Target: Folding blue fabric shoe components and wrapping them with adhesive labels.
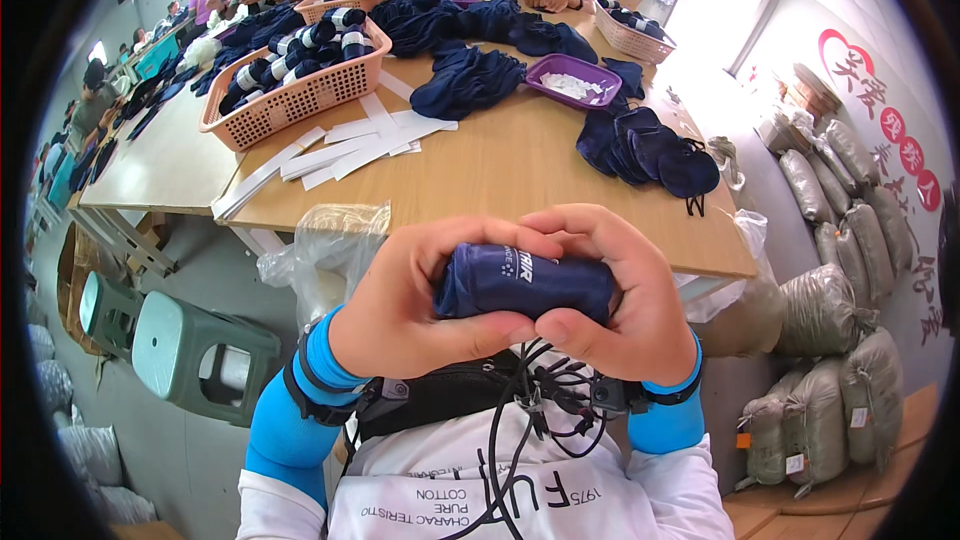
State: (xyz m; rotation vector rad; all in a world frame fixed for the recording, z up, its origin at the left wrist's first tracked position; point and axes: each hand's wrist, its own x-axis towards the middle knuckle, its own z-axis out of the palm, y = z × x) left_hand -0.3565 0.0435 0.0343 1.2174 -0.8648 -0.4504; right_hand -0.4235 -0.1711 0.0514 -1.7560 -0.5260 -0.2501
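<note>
The left hand (pixel 400 305) and the right hand (pixel 615 305) are both curled tight around a navy roll (pixel 525 282), held in the air before the near edge of the bench (pixel 500 180), so this piece seems almost finished. At the bench's left edge an orange basket (pixel 290 100) holds finished rolls. Toward the right edge a purple tray (pixel 575 80) holds white slips, and loose navy pieces (pixel 645 145) beside it wait, so I judge much work is left.

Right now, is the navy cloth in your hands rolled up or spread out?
Rolled up: the navy cloth forms a tight bundle gripped between the left hand and right hand.
</note>
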